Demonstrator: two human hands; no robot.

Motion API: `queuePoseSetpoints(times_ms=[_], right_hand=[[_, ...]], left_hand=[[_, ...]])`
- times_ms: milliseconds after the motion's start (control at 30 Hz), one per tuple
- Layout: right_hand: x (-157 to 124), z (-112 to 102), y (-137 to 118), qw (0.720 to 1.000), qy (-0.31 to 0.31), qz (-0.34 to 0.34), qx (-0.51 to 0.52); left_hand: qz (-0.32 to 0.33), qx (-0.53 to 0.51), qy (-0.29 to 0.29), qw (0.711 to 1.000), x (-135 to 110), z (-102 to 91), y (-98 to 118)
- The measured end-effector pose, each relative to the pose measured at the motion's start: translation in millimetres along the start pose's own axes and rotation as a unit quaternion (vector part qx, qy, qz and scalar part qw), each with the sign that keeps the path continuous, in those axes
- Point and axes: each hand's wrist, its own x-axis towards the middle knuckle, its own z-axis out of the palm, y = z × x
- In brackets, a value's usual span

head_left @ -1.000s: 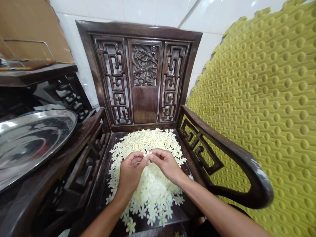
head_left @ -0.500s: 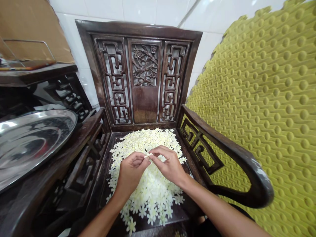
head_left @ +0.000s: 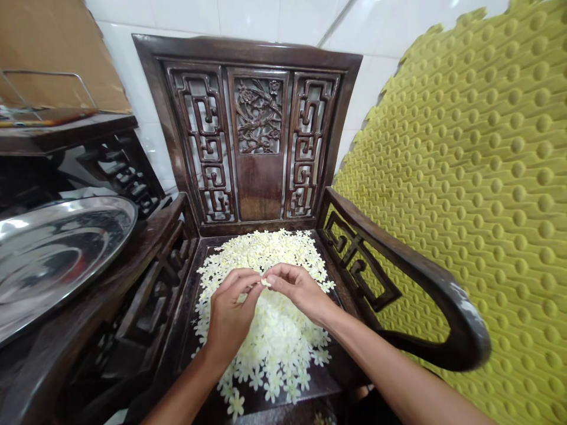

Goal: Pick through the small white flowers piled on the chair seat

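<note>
A small pale flower [head_left: 266,283] is pinched between my two hands, above the middle of the seat. My left hand [head_left: 234,301] is closed, its thumb and fingertips meeting at the flower's left side. From the right, my right hand [head_left: 299,289] pinches the same flower with thumb and forefinger. Below both hands spreads a heap of white and pale yellow five-petalled flowers [head_left: 277,336], which covers much of the dark wooden chair seat [head_left: 319,383]. My hands hide part of the heap.
The carved chair back [head_left: 261,183] stands before a white tiled wall. Wooden armrests flank the seat, the right armrest [head_left: 416,271] curving towards me. At left lies a round metal tray [head_left: 110,236]. A yellow bumpy foam mat [head_left: 487,177] leans at right.
My left hand has turned slightly, its fingers now lying more over the top. The right fingers have curled in closer, and the flower sits a little lower between the fingertips.
</note>
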Motion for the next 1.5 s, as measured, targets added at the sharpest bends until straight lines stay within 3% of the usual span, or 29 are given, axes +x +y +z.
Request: queuePoseSetpoints(times_ms=[100,200,367,567,700,833,1000,1133,1333,1500], right_hand=[[-1,3,-1,0.999,-0.029,0.006,0.016],[-2,3,1,0.999,-0.039,0.014,0.031],[-1,1,5,1.000,-0.012,-0.015,-0.003],[-6,-2,-4,0.988,0.000,-0.079,-0.136],[-8,-1,-1,0.972,0.021,-0.106,-0.206],[-6,-1,4,0.972,0.026,-0.102,-0.210],[0,-3,4,0.986,0.041,-0.101,-0.128],[2,-5,7,0.991,0.033,-0.094,-0.094],[0,-5,2,0.981,0.048,-0.103,-0.154],[-4,0,-1,0.974,0.053,-0.121,-0.183]], left_hand=[[0.059,0.034,0.008,0.998,0,-0.2,2],[0.065,0.019,0.012,0.998,-1,1.7,2],[-0.052,-0.093,-0.020,0.994,1,4.1,2],[-0.183,-0.205,-0.071,0.959,4,6.8,4],[-0.231,-0.233,-0.083,0.941,3,8.9,8],[-0.250,-0.240,-0.054,0.936,3,10.1,9],[-0.297,-0.257,0.007,0.920,5,10.6,2],[-0.277,-0.260,0.015,0.925,6,12.1,0],[-0.230,-0.201,-0.033,0.951,5,10.6,1],[-0.240,-0.193,-0.018,0.951,5,9.5,-3]])
